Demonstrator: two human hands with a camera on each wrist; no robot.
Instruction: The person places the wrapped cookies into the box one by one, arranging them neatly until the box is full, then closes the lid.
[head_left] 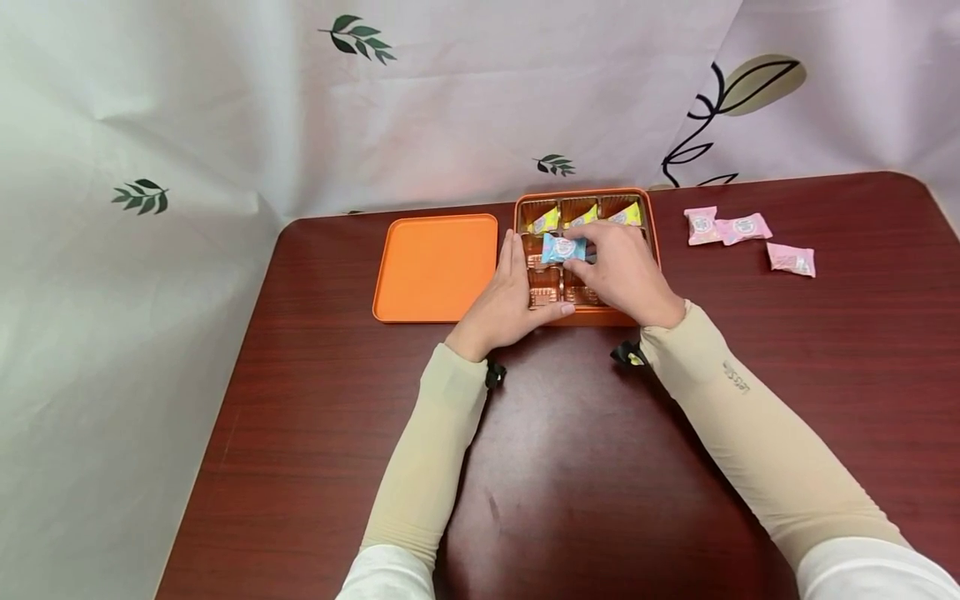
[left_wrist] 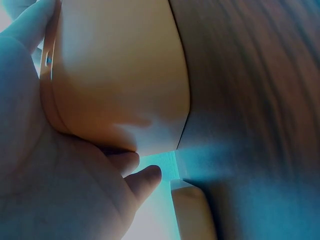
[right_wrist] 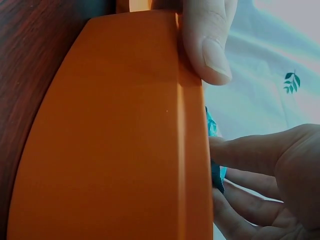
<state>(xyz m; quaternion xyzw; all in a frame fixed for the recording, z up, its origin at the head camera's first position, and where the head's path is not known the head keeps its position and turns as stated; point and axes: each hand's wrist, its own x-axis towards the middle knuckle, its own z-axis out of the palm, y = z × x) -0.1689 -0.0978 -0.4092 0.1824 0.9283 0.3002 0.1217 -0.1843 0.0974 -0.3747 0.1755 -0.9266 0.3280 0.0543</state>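
An orange box (head_left: 611,318) with a clear divided insert stands near the table's back edge. Over its middle row, my right hand (head_left: 628,271) pinches a blue wrapped candy (head_left: 562,249) between thumb and fingers. In the right wrist view, the box wall hides most of that candy. My left hand (head_left: 504,304) rests along the box's left side with straight fingers, its thumb over the front rim. Yellow wrapped candies (head_left: 543,221) sit in the back row of compartments. My right hand covers part of the insert.
An orange lid (head_left: 437,268) lies on the table (head_left: 322,400) to the left of the box. To the right are pink wrapped candies (head_left: 792,259), two of them touching. A leaf-patterned cloth (head_left: 465,100) hangs behind the table.
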